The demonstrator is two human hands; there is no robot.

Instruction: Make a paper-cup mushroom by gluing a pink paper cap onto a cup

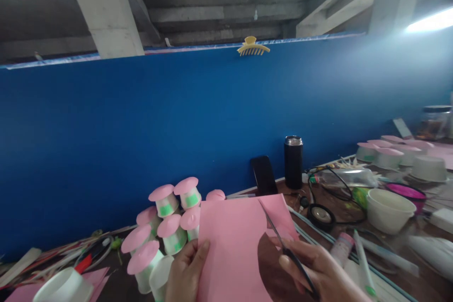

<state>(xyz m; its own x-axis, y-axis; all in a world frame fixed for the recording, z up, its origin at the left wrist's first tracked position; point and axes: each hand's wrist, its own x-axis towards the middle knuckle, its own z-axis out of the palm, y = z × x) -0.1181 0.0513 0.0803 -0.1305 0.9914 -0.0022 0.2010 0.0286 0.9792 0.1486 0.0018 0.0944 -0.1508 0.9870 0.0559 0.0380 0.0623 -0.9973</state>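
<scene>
My left hand [187, 269] pinches the left edge of a pink paper sheet [230, 245], thumb on top. In my right hand [314, 264] is a pair of scissors [276, 229] with dark handles. Their blades lie across the sheet near its top right, pointing up and away. A curved piece has been cut out of the sheet's right side, and the dark table shows through there. Right of the blades a corner of pink paper [281, 207] sticks out. Just beyond my left hand stand several white cups with pink paper discs on top [172, 233].
A black bottle [293, 163] and a phone [264, 175] stand against the blue partition [212, 118]. To the right lie cables [322, 214], a white tub [389, 210], a marker [364, 262] and more pink-topped cups [387, 156]. A white cup [63, 288] sits front left.
</scene>
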